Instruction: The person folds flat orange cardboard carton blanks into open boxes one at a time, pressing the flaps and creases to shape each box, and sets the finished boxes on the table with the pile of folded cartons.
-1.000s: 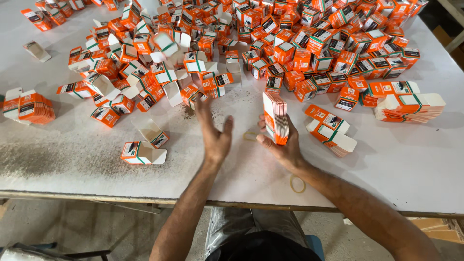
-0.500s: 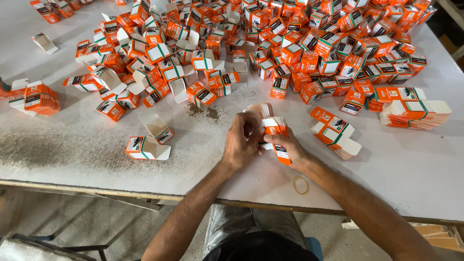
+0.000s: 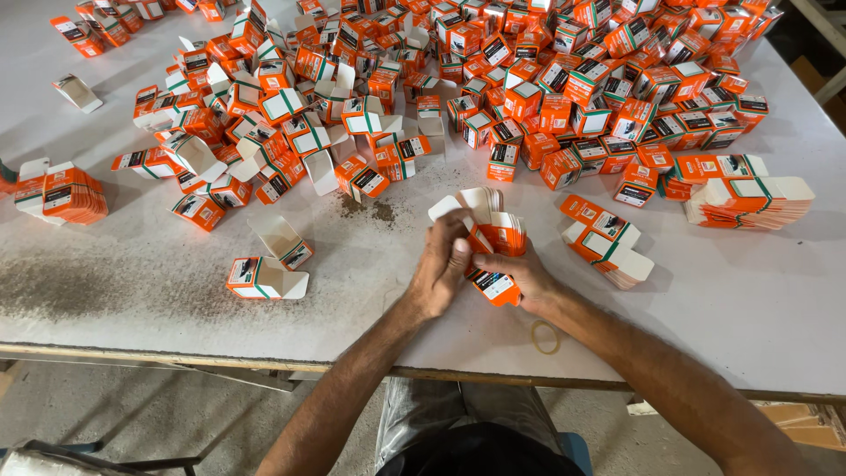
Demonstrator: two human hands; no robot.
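Both of my hands meet over the white table (image 3: 749, 300) near its front edge. My right hand (image 3: 529, 280) grips a small bundle of flat orange-and-white cartons (image 3: 495, 238) from below. My left hand (image 3: 441, 269) presses on the same bundle from the left, fingers curled over its top edge. White flaps stick up above my fingers. Just right of my hands lies a short stack of flat cartons (image 3: 608, 242). Two loose opened cartons (image 3: 269, 278) sit to the left.
A big heap of folded orange boxes (image 3: 529, 79) covers the far half of the table. Stacks of flat cartons lie at far right (image 3: 749, 198) and far left (image 3: 66, 194). A rubber band (image 3: 545, 337) lies by my right wrist. Dark dust (image 3: 374, 210) marks the surface.
My left hand, open and apart a second ago, came across and closed on the bundle. My right hand lowered the bundle from upright toward the table.
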